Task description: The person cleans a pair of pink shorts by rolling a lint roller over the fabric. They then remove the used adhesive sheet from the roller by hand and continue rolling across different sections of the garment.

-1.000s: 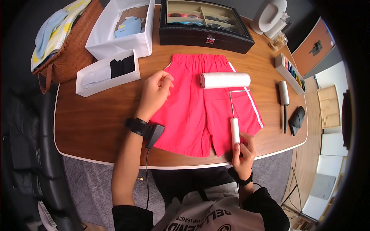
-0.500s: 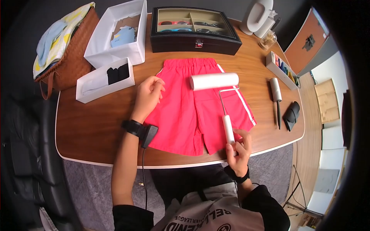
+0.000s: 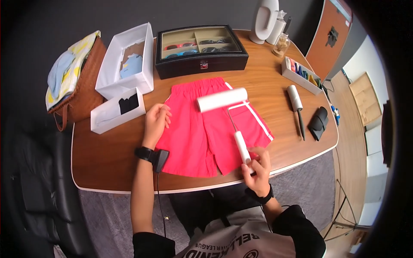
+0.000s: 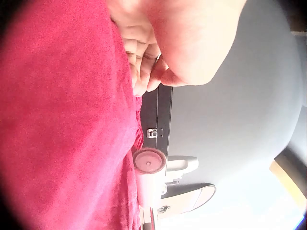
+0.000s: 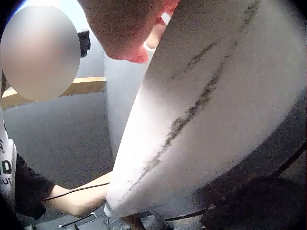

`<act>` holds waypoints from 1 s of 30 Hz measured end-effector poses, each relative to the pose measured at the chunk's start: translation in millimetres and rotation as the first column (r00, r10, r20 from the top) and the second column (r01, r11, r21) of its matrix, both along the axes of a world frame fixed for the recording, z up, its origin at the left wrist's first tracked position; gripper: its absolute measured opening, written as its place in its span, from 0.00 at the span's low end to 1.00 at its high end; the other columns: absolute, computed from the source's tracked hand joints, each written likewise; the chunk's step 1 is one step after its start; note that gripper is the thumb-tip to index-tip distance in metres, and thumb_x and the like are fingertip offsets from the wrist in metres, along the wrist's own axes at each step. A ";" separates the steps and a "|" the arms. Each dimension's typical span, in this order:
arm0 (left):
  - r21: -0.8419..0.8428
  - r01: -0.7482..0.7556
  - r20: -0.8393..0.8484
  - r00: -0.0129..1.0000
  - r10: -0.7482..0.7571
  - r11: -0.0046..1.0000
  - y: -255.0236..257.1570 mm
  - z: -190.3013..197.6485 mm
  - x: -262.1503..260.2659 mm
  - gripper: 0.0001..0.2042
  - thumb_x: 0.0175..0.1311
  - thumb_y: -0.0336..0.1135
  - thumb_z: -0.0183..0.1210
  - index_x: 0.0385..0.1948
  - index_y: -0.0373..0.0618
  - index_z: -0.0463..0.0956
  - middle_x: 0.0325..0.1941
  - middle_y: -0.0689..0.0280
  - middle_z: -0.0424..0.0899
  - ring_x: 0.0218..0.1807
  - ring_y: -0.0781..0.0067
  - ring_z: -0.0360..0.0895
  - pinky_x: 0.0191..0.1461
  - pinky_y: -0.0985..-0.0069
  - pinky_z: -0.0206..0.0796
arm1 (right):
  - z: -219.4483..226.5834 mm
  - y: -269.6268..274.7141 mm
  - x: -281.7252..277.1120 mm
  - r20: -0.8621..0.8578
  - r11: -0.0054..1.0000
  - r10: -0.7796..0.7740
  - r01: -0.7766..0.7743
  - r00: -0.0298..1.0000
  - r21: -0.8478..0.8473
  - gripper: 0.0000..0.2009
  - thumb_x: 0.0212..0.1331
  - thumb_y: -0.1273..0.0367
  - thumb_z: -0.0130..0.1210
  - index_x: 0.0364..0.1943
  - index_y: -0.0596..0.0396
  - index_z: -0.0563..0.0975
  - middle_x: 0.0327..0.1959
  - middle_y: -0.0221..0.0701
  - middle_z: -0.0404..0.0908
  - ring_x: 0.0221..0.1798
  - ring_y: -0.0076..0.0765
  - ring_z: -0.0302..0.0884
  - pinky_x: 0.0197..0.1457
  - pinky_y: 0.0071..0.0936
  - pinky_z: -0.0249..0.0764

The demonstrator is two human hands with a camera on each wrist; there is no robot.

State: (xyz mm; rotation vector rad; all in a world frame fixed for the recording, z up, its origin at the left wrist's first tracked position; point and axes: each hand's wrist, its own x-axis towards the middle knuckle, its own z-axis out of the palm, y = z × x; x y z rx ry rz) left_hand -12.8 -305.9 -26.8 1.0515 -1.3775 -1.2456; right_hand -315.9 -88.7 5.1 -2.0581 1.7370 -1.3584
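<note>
My right hand (image 3: 257, 172) grips the white handle (image 3: 243, 147) of a large lint roller. Its wide white roll (image 3: 222, 99) lies across the upper part of pink-red shorts (image 3: 189, 137), a bent wire joining it to the handle. The shorts are spread flat, waistband away from me, with a white side stripe on the right. My left hand (image 3: 156, 122) rests at their left edge, its fingers loosely curled against the fabric. In the left wrist view these fingers (image 4: 139, 62) touch the cloth, with the roll's round end (image 4: 149, 161) beyond.
A black glasses case (image 3: 202, 69) stands behind the shorts. White boxes (image 3: 148, 81) and a woven basket (image 3: 88, 86) are at the left. At the right lie a smaller lint roller (image 3: 295, 98), a black pouch (image 3: 318, 124) and a box of colourful items (image 3: 297, 79).
The head view has tilted and shifted, so everything appears farther left and the far side lower. The roll now slants, its right end higher. Both hands keep their places at the shorts.
</note>
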 end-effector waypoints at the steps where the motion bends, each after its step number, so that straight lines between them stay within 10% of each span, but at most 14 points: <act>1: 0.021 -0.008 -0.002 1.000 0.008 1.000 0.1 1.3 -0.1 0.10 0.77 0.34 0.50 0.38 0.39 0.75 0.30 0.66 0.79 0.24 0.83 0.74 0.23 0.85 0.65 | 1.3 0.2 -2.0 -0.036 0.999 0.045 -0.046 0.998 -0.016 0.16 0.47 0.71 0.68 0.14 0.59 0.71 0.53 0.45 0.79 0.54 0.56 0.75 0.47 0.43 0.74; 7: 0.038 -0.027 0.021 0.999 0.026 0.999 3.2 -0.9 0.9 0.13 0.77 0.43 0.53 0.40 0.42 0.76 0.28 0.70 0.78 0.24 0.85 0.72 0.24 0.86 0.64 | 13.6 -8.7 -0.2 -0.151 0.997 0.065 -0.059 0.986 0.041 0.13 0.50 0.64 0.69 0.26 0.60 0.80 0.49 0.45 0.79 0.55 0.54 0.76 0.55 0.44 0.76; 30: 0.034 -0.098 0.030 0.995 0.097 0.995 -0.7 -7.4 5.6 0.11 0.77 0.39 0.51 0.38 0.42 0.75 0.27 0.69 0.77 0.22 0.84 0.72 0.22 0.86 0.63 | 12.3 -1.5 -1.8 -0.138 1.000 0.012 -0.012 0.990 -0.002 0.15 0.54 0.62 0.68 0.20 0.57 0.79 0.48 0.42 0.80 0.53 0.48 0.79 0.48 0.36 0.79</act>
